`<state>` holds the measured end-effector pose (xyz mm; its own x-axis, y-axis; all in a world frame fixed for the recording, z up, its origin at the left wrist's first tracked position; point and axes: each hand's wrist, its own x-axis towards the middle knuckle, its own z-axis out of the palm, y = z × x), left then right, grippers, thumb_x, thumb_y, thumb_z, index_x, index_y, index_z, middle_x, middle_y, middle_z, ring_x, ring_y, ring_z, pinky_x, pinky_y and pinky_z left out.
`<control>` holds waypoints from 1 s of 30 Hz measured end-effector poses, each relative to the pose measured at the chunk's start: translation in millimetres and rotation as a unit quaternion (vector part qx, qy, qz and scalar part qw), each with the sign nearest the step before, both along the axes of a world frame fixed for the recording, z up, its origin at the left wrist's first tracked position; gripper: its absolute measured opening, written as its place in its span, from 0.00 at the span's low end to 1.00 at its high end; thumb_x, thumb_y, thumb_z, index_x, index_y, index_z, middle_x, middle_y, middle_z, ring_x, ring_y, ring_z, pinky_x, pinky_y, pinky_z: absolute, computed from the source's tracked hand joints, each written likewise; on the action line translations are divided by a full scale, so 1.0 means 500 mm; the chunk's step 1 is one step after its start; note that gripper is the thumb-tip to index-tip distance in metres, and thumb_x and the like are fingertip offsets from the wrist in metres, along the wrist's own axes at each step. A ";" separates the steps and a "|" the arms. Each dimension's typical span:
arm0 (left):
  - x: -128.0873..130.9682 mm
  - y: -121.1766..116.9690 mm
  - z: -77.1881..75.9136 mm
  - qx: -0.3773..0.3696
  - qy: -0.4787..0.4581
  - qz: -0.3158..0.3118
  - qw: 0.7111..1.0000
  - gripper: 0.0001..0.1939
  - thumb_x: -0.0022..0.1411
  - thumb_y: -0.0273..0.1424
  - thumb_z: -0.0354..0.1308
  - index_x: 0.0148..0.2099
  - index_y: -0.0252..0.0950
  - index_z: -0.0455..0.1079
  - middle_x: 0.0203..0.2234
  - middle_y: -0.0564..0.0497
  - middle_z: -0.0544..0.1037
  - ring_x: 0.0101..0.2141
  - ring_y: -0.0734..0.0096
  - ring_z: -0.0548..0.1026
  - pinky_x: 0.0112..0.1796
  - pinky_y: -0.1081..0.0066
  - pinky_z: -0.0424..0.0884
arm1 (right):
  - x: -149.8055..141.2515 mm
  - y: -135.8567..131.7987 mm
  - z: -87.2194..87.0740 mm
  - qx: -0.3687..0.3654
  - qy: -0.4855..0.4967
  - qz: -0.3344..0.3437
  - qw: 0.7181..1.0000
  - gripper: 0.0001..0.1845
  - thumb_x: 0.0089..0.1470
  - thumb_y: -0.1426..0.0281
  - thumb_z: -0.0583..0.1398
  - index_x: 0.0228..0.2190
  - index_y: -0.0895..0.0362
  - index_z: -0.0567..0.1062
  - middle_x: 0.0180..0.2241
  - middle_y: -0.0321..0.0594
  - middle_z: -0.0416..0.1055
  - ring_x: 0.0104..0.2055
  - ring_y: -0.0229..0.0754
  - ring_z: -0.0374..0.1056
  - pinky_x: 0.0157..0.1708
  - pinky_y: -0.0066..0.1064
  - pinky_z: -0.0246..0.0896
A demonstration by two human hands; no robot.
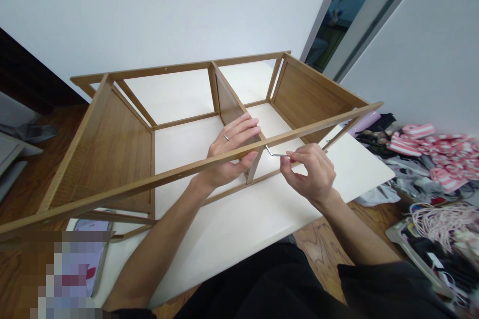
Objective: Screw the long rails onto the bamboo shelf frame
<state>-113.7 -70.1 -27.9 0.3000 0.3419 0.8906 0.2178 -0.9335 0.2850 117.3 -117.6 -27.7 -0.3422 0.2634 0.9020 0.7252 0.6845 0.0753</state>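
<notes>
Wooden frame (187, 171) on tabletop (239, 229), judged stiff, fairly light, best held by near rail (314, 126), is steadied at middle divider (229, 97) by loosely spread left hand (226, 143); slim, presumably rigid L-shaped key (277, 155), at rail, is pinched in right hand (312, 172).

The bare left forearm (164, 239) rises from the lower left of the frame to a wrist (201, 187) near the centre. There the left hand (224, 144), a thin silver ring on one finger, points right, fingers stretched close together, thumb apart below them. From the lower right, the bare right forearm (354, 227) slants up leftward to the right hand (314, 169), right of centre, its thumb and forefinger pinched, the other fingers curled.
</notes>
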 end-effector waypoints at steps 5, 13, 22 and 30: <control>0.000 -0.001 0.000 -0.001 -0.001 0.000 1.000 0.20 0.73 0.31 0.58 0.65 0.39 0.69 0.60 0.41 0.78 0.65 0.52 0.71 0.64 0.46 0.70 | -0.013 -0.007 -0.009 -0.024 0.022 0.006 0.999 0.13 0.57 0.79 0.65 0.41 0.53 0.71 0.26 0.34 0.71 0.26 0.40 0.66 0.26 0.33 0.64; 0.001 -0.001 0.000 0.000 -0.006 -0.006 1.000 0.20 0.72 0.30 0.59 0.65 0.37 0.70 0.60 0.40 0.78 0.65 0.53 0.71 0.65 0.47 0.69 | -0.035 -0.024 -0.009 -0.075 0.070 0.008 0.995 0.12 0.58 0.80 0.64 0.40 0.53 0.72 0.25 0.33 0.71 0.26 0.39 0.68 0.27 0.32 0.65; 0.001 0.000 0.001 0.000 -0.004 -0.004 1.000 0.20 0.73 0.31 0.59 0.65 0.39 0.70 0.60 0.41 0.78 0.65 0.53 0.71 0.65 0.47 0.69 | -0.048 -0.033 -0.017 -0.092 0.089 0.002 0.992 0.10 0.59 0.79 0.64 0.38 0.53 0.72 0.25 0.33 0.71 0.26 0.39 0.68 0.26 0.32 0.65; 0.000 -0.003 0.001 0.007 0.007 0.014 1.000 0.20 0.74 0.33 0.57 0.65 0.41 0.69 0.60 0.42 0.78 0.66 0.52 0.71 0.64 0.45 0.70 | -0.059 -0.037 -0.018 -0.101 0.102 -0.018 0.989 0.08 0.62 0.77 0.63 0.37 0.53 0.71 0.24 0.33 0.71 0.25 0.38 0.68 0.26 0.32 0.65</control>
